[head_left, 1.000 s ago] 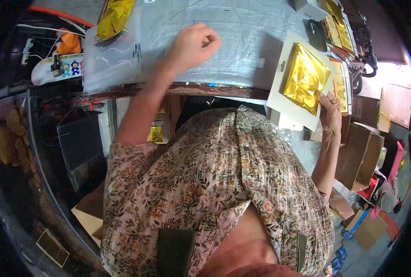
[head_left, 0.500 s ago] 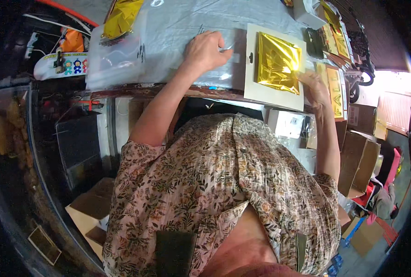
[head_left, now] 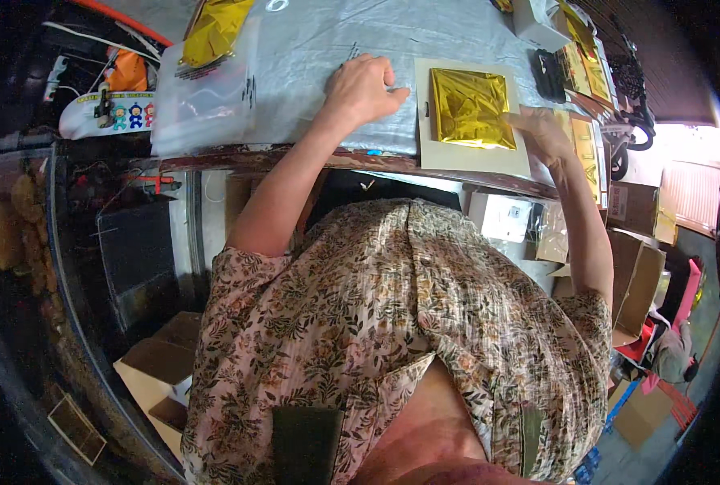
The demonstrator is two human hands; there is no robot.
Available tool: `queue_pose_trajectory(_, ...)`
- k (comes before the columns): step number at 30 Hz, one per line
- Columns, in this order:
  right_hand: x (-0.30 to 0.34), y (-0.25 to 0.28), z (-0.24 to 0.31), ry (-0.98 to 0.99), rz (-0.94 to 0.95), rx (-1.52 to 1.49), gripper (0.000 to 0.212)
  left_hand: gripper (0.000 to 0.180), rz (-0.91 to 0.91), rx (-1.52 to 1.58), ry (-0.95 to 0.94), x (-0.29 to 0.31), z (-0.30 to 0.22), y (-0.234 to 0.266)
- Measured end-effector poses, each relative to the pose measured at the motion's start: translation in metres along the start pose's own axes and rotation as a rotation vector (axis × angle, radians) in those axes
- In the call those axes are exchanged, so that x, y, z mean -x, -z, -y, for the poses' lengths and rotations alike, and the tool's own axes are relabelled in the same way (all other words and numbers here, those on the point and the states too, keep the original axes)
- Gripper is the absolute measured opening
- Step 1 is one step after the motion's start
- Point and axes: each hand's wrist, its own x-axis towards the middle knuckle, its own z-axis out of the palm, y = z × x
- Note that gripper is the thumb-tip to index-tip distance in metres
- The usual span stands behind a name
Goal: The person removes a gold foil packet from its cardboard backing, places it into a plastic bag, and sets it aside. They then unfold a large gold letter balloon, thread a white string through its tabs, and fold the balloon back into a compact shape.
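My left hand (head_left: 364,90) rests on the silvery table covering with its fingers curled under and the thumb sticking out to the right. What its fingers may hold is hidden. Right of it, a pale backing card (head_left: 467,157) with a hang hole lies near the table's front edge. On the card sits a folded, shiny gold foil packet (head_left: 473,109). My right hand (head_left: 544,136) grips the card's right side, a fingertip at the packet's right edge; its other fingers are partly hidden.
Clear plastic bags (head_left: 206,113) lie at the left of the table under gold foil (head_left: 214,32). To the right are a black object (head_left: 547,74), a white box (head_left: 538,24) and orange printed cards (head_left: 590,158). Cardboard boxes (head_left: 636,283) stand on the floor at right.
The card with the gold packet has shifted left and slightly away, toward my left hand. My right hand has moved a little, its arm bending outward. My left hand has stayed in place.
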Motion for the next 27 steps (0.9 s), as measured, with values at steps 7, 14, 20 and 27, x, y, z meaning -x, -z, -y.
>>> queue_pose_trajectory(7,-0.017,-0.004,0.011,-0.023,0.087,0.008,0.011,0.033,-0.01,0.021,-0.006,0.004,0.0,-0.004)
queue_pose_trajectory(14,-0.021,-0.004,0.011,-0.017,0.051,0.061,0.01,0.027,0.03,0.03,0.012,0.003,-0.001,0.008)
queue_pose_trajectory(20,-0.027,0.005,0.011,0.008,0.032,0.082,0.01,0.024,0.04,0.067,0.033,0.002,0.0,0.01)
queue_pose_trajectory(27,-0.036,0.004,0.007,0.153,-0.006,0.039,0.011,0.023,0.004,0.081,0.051,0.0,-0.017,0.006)
